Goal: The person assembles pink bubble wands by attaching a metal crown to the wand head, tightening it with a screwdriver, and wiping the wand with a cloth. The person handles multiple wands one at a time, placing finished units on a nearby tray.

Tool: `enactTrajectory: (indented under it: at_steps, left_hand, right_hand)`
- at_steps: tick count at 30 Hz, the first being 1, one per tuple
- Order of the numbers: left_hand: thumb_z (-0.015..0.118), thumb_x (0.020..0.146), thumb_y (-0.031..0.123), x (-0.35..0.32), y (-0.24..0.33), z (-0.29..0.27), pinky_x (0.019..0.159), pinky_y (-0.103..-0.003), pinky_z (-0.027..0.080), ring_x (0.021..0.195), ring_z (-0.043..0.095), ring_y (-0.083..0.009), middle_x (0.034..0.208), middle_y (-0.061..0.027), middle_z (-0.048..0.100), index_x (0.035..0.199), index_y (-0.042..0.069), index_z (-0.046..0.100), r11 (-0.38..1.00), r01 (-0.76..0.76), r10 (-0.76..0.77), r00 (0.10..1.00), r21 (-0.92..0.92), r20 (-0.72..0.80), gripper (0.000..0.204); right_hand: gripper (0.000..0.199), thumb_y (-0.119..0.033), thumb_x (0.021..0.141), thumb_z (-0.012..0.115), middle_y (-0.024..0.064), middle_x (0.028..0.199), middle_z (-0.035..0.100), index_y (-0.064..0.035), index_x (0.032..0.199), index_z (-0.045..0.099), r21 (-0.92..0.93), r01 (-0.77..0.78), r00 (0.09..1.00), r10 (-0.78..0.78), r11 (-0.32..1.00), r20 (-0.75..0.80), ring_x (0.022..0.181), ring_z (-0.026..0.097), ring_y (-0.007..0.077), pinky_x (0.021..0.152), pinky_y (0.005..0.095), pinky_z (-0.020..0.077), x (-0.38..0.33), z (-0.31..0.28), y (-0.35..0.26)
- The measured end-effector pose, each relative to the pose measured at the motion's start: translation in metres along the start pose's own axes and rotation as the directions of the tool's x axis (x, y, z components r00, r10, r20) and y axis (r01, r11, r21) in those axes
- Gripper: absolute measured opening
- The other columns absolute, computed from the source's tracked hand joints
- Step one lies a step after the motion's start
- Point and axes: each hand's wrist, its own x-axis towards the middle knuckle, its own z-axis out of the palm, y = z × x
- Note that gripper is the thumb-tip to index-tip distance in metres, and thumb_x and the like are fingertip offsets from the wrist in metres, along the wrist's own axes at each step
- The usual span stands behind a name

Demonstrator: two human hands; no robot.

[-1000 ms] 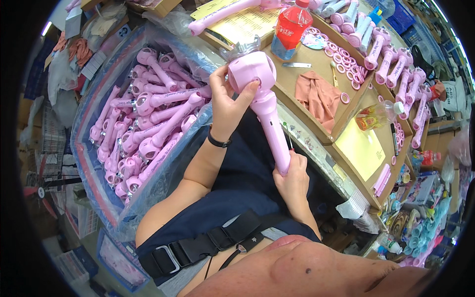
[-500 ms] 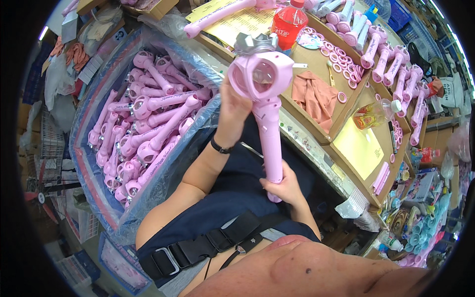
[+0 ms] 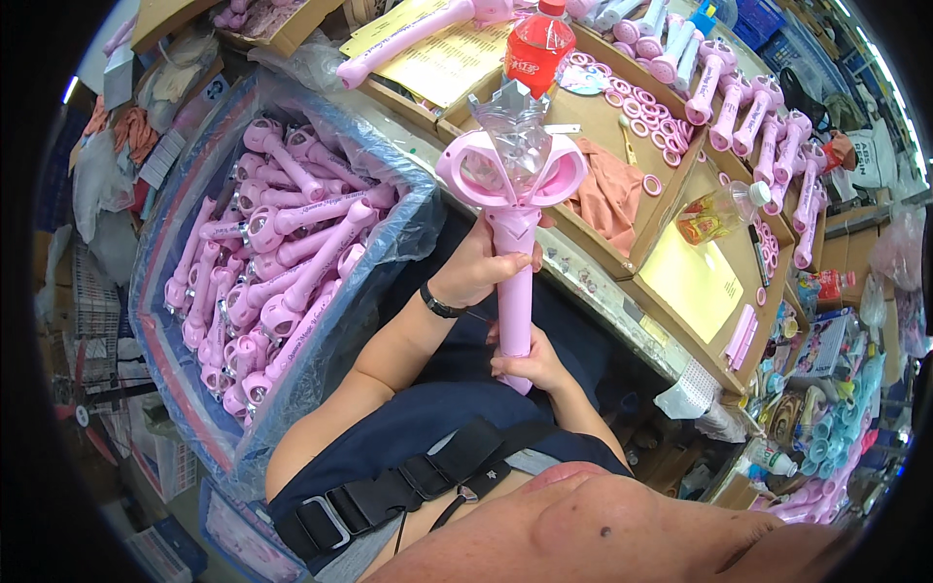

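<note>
A pink toy wand with a clear silver crown and an open looped head stands upright in front of me. My left hand is wrapped round the upper handle just below the head, its thumb lying across the front. Lower down, my right hand grips the bottom end of the same handle. To the left, many similar pink wands lie heaped in a blue crate lined with clear plastic.
A workbench with cardboard trays runs along the right, holding pink rings, an orange cloth and a yellow sheet. A red drink bottle and an amber-liquid bottle stand or lean there. More wands line the far side.
The wand has turned so its head shows front-on with the crown upright, and it has dropped slightly. My left hand has slid from the head down onto the handle.
</note>
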Motion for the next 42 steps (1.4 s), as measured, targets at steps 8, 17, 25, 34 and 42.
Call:
enactTrajectory:
  at_steps: [8,17,25,34,42]
  left_hand:
    - [0.051,0.068,0.077,0.012,-0.001,-0.017,0.075,-0.034,0.052,0.088,0.061,-0.0206,0.111,-0.0151,0.059,0.129,0.000,0.042,0.971,-0.194,0.179,0.978,-0.142,-0.112,0.098]
    - [0.056,0.065,0.074,0.004,0.016,-0.054,0.067,-0.027,0.046,0.087,0.053,-0.0192,0.118,-0.0175,0.053,0.135,0.002,0.033,0.962,-0.265,0.252,0.952,-0.063,-0.173,0.104]
    - [0.049,0.066,0.079,0.003,0.017,-0.059,0.063,-0.027,0.047,0.081,0.056,-0.0201,0.115,-0.0193,0.055,0.134,0.001,0.034,0.941,-0.317,0.285,0.932,-0.117,-0.226,0.104]
    - [0.070,0.067,0.056,0.000,0.017,-0.058,0.092,-0.036,0.041,0.106,0.048,-0.0238,0.129,-0.0158,0.046,0.139,0.001,0.026,0.783,-0.430,0.442,0.893,-0.449,-0.085,0.101]
    - [0.075,0.075,0.022,-0.012,0.012,-0.049,0.114,-0.057,0.007,0.137,0.020,-0.0363,0.138,-0.0194,0.039,0.132,0.005,0.037,0.725,-0.202,0.158,0.979,-0.658,-0.127,0.070]
  right_hand:
    - [0.044,-0.011,0.073,0.072,0.0044,0.099,0.054,-0.0029,0.111,0.052,-0.255,-0.032,0.994,0.058,0.966,0.094,0.081,0.057,0.0130,0.071,0.0272,0.0486,0.001,-0.006,-0.004]
    - [0.027,-0.004,0.092,0.048,0.0141,0.097,0.062,-0.0022,0.119,0.052,-0.871,0.014,0.348,-0.819,0.491,-0.456,0.096,0.061,0.0239,0.086,0.0320,0.0459,-0.075,-0.109,-0.107]
    - [0.031,-0.022,0.077,0.067,0.0173,0.094,0.065,-0.0021,0.100,0.065,-0.885,-0.449,0.673,-0.605,0.122,-0.425,0.095,0.060,0.0308,0.086,0.0383,0.0457,-0.128,-0.212,-0.149]
    - [0.042,-0.026,0.070,0.075,0.0171,0.104,0.062,-0.0023,0.103,0.063,-0.724,-0.673,0.588,-0.483,0.152,-0.649,0.101,0.056,0.0327,0.088,0.0388,0.0437,-0.130,-0.292,-0.181]
    - [0.040,-0.029,0.082,0.062,0.0114,0.105,0.059,-0.0089,0.116,0.057,-0.560,-0.735,0.630,-0.692,-0.383,-0.354,0.103,0.053,0.0280,0.091,0.0402,0.0392,-0.127,-0.264,-0.150]
